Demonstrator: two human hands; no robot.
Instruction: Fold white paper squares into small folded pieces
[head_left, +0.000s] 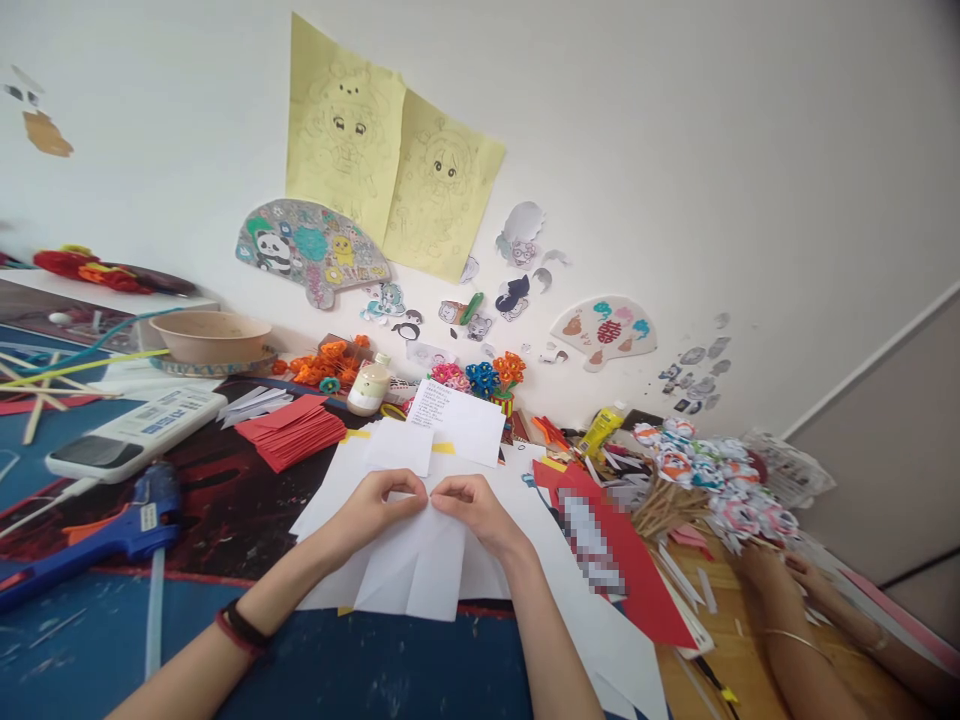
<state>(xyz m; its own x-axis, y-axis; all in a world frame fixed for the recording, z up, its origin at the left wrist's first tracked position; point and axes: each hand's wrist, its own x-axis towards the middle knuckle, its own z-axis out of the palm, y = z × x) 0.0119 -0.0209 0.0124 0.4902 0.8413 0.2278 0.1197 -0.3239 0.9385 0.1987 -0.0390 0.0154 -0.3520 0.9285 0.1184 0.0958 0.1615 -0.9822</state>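
A creased sheet of white paper hangs between my two hands, its lower part showing a vertical fold. My left hand pinches the top edge from the left, thumb and fingers pressed together. Close beside it, my right hand pinches the same edge from the right. More white sheets lie beneath, partly covered by my hands and the held paper. Just beyond my fingertips stand a small blank white paper and a white sheet with handwritten lines.
To the left lie a blue glue gun, a white power bank and a stack of red paper. A bottle stands behind. On the right are a red sheet, wrapped paper flowers and another person's hands.
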